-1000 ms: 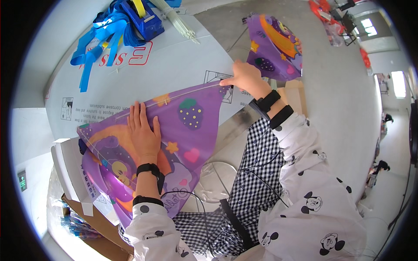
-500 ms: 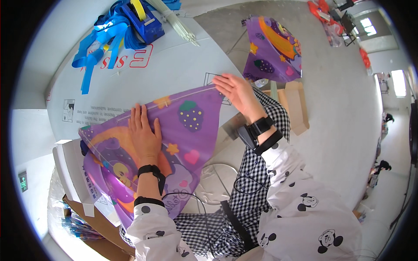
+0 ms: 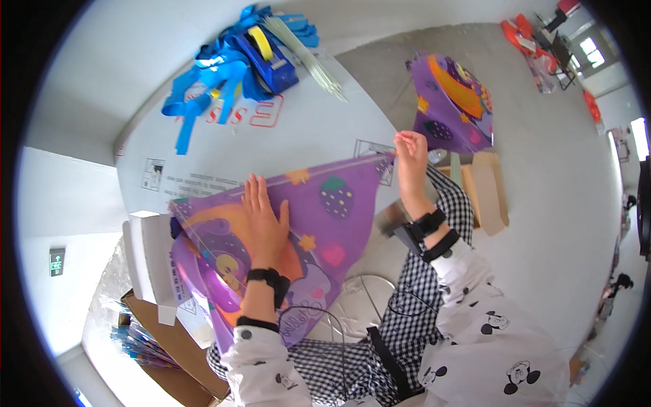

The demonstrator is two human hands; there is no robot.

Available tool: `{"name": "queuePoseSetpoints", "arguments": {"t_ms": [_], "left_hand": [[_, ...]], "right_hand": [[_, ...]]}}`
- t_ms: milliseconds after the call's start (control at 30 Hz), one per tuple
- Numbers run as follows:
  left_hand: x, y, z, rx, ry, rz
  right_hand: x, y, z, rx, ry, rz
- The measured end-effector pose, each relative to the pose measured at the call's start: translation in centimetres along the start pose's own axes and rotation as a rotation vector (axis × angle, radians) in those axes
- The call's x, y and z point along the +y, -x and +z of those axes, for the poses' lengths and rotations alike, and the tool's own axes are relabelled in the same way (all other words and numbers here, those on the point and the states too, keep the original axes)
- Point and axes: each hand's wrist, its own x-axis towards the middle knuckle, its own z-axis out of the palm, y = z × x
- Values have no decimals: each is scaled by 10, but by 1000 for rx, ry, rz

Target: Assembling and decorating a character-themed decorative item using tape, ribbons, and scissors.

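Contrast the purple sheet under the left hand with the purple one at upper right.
The near sheet lies across the pale board; the far sheet is beyond the board's right edge. The left hand rests flat on the near sheet; no hand touches the far sheet. The near sheet appears larger than the far sheet. Both are purple with star and strawberry prints.

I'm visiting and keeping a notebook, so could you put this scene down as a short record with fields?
Left hand: spread flat on the purple sheet
Right hand: at the sheet's right corner; whether it grips is unclear
Sheet's print: stars, heart, strawberry
Work surface: pale board
Board's far end: blue strips, tape dispenser, pale sticks
Beyond right hand: second sheet, similar print
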Motion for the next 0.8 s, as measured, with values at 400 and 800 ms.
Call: {"name": "queuePoseSetpoints", "arguments": {"t_ms": [400, 800], "left_hand": [[16, 24, 19, 10, 6, -157], [12, 27, 21, 24, 3, -154]], "right_hand": [[-28, -144, 247, -445, 668, -131], [-40, -156, 280, -472, 223, 473]]}}
